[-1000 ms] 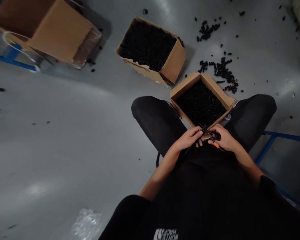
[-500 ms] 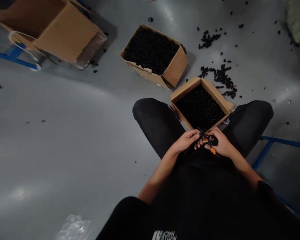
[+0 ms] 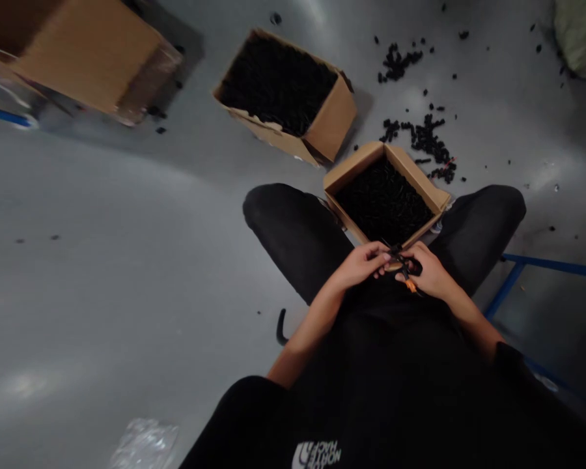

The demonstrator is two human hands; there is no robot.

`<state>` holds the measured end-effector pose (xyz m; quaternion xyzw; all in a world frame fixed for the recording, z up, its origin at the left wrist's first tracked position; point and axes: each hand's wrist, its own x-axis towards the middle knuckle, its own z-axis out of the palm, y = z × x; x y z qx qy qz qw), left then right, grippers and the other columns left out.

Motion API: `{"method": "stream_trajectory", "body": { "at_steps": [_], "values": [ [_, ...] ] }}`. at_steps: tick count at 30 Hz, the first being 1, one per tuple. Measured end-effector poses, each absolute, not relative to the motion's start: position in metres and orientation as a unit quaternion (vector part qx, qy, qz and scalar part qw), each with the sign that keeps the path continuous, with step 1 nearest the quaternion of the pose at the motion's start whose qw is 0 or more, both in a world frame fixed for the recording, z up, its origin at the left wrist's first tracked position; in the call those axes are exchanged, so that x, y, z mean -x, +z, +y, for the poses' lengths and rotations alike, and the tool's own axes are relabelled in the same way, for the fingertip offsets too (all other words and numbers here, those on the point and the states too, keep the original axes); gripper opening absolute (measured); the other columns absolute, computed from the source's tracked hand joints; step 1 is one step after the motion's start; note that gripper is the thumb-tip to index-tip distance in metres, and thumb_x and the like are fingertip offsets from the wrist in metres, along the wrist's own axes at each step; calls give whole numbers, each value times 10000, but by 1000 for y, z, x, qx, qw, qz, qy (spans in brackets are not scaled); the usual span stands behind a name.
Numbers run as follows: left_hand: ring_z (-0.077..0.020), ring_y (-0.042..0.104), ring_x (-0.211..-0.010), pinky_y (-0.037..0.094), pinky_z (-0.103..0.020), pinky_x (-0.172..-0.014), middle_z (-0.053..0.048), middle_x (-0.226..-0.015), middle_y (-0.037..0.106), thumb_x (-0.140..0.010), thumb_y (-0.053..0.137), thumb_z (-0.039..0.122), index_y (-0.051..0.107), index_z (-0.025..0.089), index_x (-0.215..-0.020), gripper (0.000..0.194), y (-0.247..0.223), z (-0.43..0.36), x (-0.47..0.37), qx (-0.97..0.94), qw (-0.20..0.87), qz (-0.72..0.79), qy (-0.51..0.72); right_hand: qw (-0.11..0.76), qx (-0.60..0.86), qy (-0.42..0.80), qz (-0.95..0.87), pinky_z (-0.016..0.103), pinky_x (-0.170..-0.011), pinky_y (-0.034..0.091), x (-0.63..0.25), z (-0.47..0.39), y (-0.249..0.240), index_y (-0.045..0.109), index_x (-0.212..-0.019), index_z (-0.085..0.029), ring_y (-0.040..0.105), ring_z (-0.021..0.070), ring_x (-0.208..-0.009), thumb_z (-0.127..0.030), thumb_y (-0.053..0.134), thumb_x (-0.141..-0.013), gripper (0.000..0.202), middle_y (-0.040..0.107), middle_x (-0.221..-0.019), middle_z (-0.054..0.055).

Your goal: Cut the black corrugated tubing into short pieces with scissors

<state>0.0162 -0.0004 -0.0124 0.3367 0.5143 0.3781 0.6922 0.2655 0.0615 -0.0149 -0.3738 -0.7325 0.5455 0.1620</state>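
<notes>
In the head view, my left hand (image 3: pixel 364 266) pinches a small black piece (image 3: pixel 395 249), blurred, near the open box (image 3: pixel 355 167). My right hand (image 3: pixel 430 271) has fingers curled around an orange-and-black tool (image 3: pixel 410 284), partly hidden. One big carton (image 3: pixel 90 55) is cut off.

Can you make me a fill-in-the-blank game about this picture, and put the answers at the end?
1. The right hand holds a tool with a bright ____ part.
2. The small pieces inside the nearest box are coloured ____.
3. The frame beside the right knee is painted ____.

Missing words: orange; black; blue.
</notes>
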Motion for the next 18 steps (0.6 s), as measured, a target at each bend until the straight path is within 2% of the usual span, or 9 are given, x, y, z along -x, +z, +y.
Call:
{"method": "stream_trajectory", "body": {
  "at_steps": [5,9,12,15,18],
  "values": [
    [-106,628,-558,522,-215,-534,-8,-734,738,-845,963,645,743,177,-930,524,-10,0,-4,-309,652,557,412,153,367,544,-739,383,-928,606,-269,66,-7,806,-1187,-244,673,210,-923,-509,963,-908,415,683,-1069,48],
    [-117,651,-586,551,-224,-561,-19,-747,753,-789,1007,667,763,179,-927,564,-10,2,-10,-284,637,561,445,165,365,555,-729,388,-939,589,-266,66,-8,782,-1193,-253,685,218,-975,-531,938,-927,416,699,-1119,53],
    [-131,678,-646,594,-240,-634,-20,-748,742,-792,1002,687,769,182,-924,572,-11,5,-13,-236,636,550,486,161,380,572,-708,368,-865,569,-265,69,-11,754,-1194,-246,660,216,-958,-562,932,-904,465,691,-1115,56],
    [-156,729,-749,621,-254,-691,-37,-863,780,-864,955,613,768,202,-922,456,-12,8,-7,-179,647,544,503,122,380,616,-679,348,-805,545,-268,76,-10,735,-1172,-224,631,197,-908,-577,918,-893,485,681,-1098,54],
    [-153,743,-799,617,-244,-688,-46,-1011,810,-891,922,543,799,208,-955,363,-14,10,-4,-160,679,537,474,78,358,633,-682,355,-821,545,-270,83,-6,746,-1146,-220,627,189,-901,-559,923,-887,462,695,-1115,57]
  ]
}}
